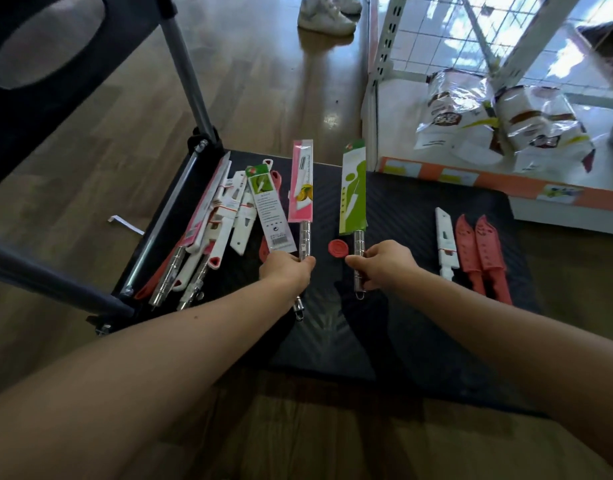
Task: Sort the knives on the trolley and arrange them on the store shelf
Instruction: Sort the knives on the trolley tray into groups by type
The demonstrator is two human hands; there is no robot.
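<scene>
My left hand (287, 271) grips the metal handle of a knife in a pink card sleeve (301, 183), held upright above the black trolley deck (402, 341). A white-backed packaged knife (270, 211) leans against that hand too. In my right hand (384, 263) is the steel handle of a knife in a green sleeve (353, 192), also pointing away from me. A heap of several packaged knives (211, 233) lies on the deck's left side. At the right lie a white sheathed knife (446, 242) and two red sheathed knives (481, 258).
A red round disc (338, 248) lies on the deck between my hands. The white store shelf (488, 181) with an orange price strip stands at the right, holding bagged goods (499, 123). The trolley's folded handle frame (180, 64) rises at the left. Someone's white shoes (326, 15) stand beyond.
</scene>
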